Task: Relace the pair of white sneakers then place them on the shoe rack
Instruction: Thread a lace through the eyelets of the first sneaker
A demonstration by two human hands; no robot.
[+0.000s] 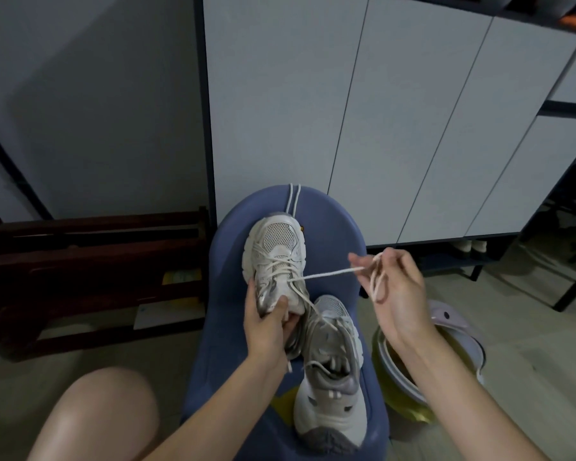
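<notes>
While fingers grip sneaker [275,257] and lace [330,271], blue chair [333,221] fronts white cabinets [346,111].

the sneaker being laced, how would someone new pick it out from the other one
Find the blue stool in front of the white cabinet. Two sneakers lie on it; yours is the far sneaker, held by the left hand, with a lace stretched to the right hand.

Dim indoor scene. A white panelled cabinet [363,111] with a dark frame stood against the back, beside a plain grey wall [90,94]. A dark wooden rack [90,261] stood low at the left. The floor [529,327] was pale, and a blue stool [330,221] occupied the centre.
</notes>
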